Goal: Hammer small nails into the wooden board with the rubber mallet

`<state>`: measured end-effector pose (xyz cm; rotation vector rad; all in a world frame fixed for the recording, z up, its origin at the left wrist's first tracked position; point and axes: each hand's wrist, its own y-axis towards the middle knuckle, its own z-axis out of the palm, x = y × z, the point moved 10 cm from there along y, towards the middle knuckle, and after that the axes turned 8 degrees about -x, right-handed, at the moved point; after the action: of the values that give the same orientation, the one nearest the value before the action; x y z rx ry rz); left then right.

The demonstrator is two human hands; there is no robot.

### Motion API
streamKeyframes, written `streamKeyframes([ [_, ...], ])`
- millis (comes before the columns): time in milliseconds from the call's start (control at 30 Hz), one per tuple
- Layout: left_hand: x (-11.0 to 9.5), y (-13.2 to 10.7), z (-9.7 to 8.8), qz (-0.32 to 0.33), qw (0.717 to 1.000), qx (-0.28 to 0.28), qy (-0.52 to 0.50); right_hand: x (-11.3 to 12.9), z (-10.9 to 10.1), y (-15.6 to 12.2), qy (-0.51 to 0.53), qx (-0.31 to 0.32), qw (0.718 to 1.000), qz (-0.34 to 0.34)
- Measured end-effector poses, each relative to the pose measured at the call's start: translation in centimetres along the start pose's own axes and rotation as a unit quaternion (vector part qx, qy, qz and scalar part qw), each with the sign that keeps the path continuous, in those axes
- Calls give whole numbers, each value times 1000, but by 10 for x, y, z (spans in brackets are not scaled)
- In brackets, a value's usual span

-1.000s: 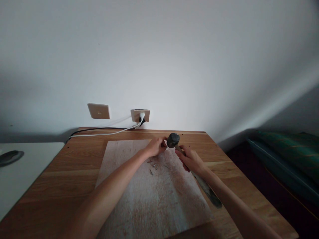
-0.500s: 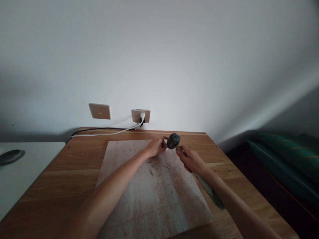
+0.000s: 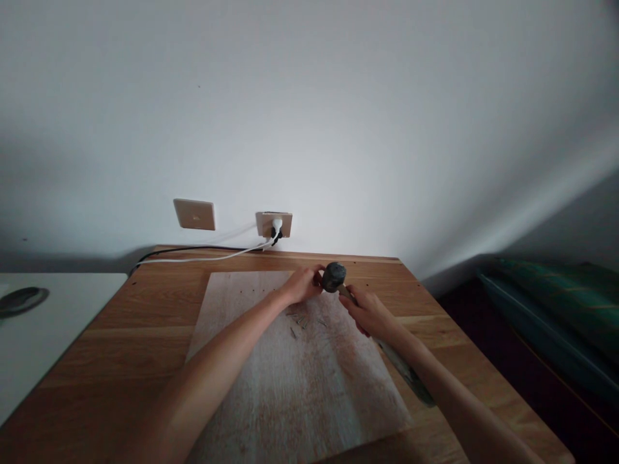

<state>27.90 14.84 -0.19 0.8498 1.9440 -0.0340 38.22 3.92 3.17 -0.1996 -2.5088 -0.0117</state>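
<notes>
My right hand (image 3: 370,310) is wrapped around the handle of a mallet with a dark, rounded head (image 3: 334,276). The handle's lower end runs back under my right forearm. Close beside the mallet head, my left hand (image 3: 304,285) rests over the far part of a pale wooden board (image 3: 290,386), its fingers pinched together. Whatever those fingers hold is hidden by the mallet head and too small to make out. Thin nails (image 3: 300,321) lie loose on the board just below my left hand. Several small dark marks (image 3: 252,290) form a row along the board's far side.
The board lies on a wooden tabletop (image 3: 120,328) against a white wall. A socket (image 3: 285,224) with plugs feeds a white cable (image 3: 203,259) and a black one along the back edge. A white surface (image 3: 62,335) adjoins at left; green cushions (image 3: 556,309) lie right.
The mallet head has shifted slightly left and down, closer to my left fingers. The left hand stays in about the same place.
</notes>
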Motion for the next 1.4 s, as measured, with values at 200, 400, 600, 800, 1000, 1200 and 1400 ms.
streamKeyframes([
  [200, 1, -1, 2, 0, 1000, 1, -5, 2, 0, -1, -2, -12, 1000, 15],
  [400, 2, -2, 3, -5, 1000, 9, -4, 2, -1, -5, -2, -23, 999, 23],
  [600, 5, -1, 3, -10, 1000, 7, -5, 1, -5, -6, 0, -27, 1000, 16],
  [800, 4, -2, 4, -4, 1000, 11, -19, -1, -5, -4, -2, -29, 1000, 6],
  [1000, 8, 0, 6, -5, 1000, 0, -25, 7, -25, -6, 4, -69, 998, -1],
  [1200, 6, 0, 5, -3, 1000, 5, -31, 9, -18, -4, -3, -59, 998, -2],
  [1400, 3, -3, 3, -8, 999, 17, -31, -1, -5, -4, -5, -34, 999, 2],
])
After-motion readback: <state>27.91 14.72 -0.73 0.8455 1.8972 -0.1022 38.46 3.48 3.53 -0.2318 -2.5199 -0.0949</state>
